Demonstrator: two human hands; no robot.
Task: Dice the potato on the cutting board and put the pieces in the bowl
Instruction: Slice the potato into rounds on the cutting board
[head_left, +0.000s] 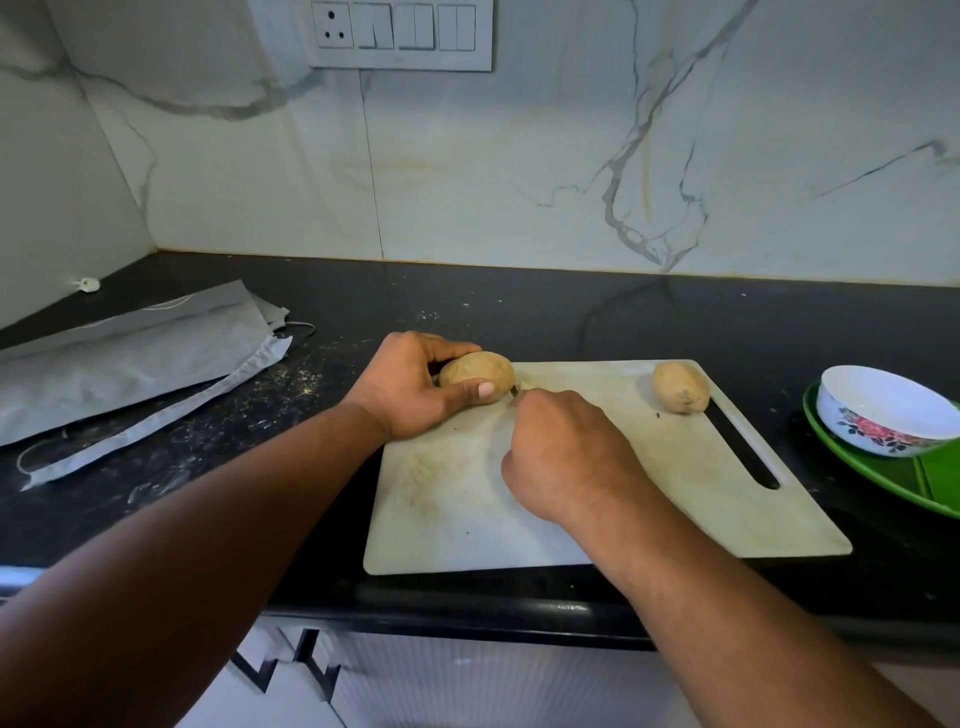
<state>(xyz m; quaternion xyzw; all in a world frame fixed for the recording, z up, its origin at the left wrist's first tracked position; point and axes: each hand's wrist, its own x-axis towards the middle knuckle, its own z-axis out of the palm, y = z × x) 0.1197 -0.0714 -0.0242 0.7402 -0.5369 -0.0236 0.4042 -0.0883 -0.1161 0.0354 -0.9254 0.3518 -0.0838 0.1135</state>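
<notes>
Both hands busy: left hand (410, 387) grasps potato (475, 375), right hand (563, 457) clenched; bowl (883, 410) empty.

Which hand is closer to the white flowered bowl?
Right. The right hand is mid-board, left of the bowl; the left hand is farther left, gripping a potato.

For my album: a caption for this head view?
Left hand steadies a potato on the board; right hand starts cutting.
</notes>
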